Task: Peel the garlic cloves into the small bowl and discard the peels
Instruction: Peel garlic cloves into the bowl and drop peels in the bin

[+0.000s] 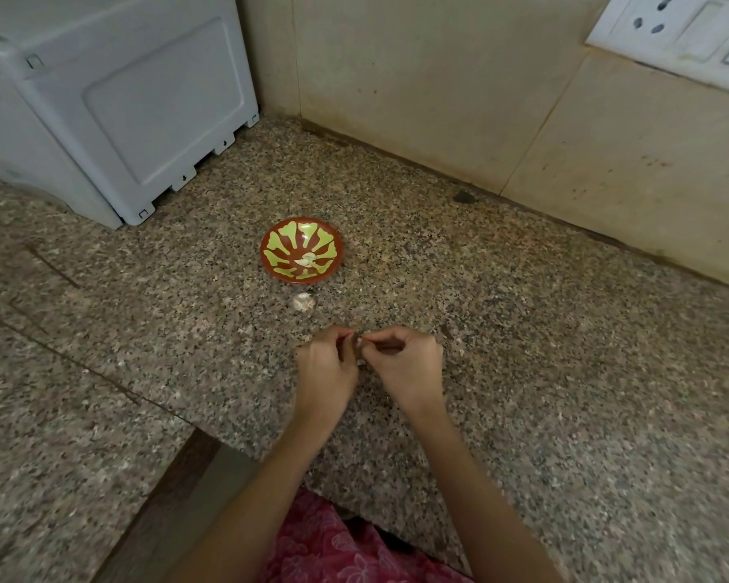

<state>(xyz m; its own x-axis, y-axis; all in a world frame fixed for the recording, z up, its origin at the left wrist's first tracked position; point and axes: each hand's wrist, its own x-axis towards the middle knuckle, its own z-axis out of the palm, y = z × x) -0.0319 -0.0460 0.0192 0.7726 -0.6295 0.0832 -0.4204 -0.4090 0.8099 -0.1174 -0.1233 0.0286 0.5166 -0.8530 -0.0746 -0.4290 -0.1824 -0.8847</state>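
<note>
A small red bowl [278,246] with a yellow-green pattern stands on the speckled granite counter, and a pale peeled garlic clove [307,260] lies inside it. Just in front of the bowl rests a small clump of unpeeled garlic [303,302]. Nearer to me, my left hand [325,372] and my right hand [405,363] meet above the counter, fingers curled. Between their fingertips they pinch one garlic clove [359,341], mostly hidden by the fingers.
A white plastic appliance [114,98] stands at the back left. Beige tiled wall runs behind the counter, with a white socket plate [682,31] at the top right. The counter edge [211,439] steps in at the lower left. A few pale peel scraps [461,352] lie right of my hands.
</note>
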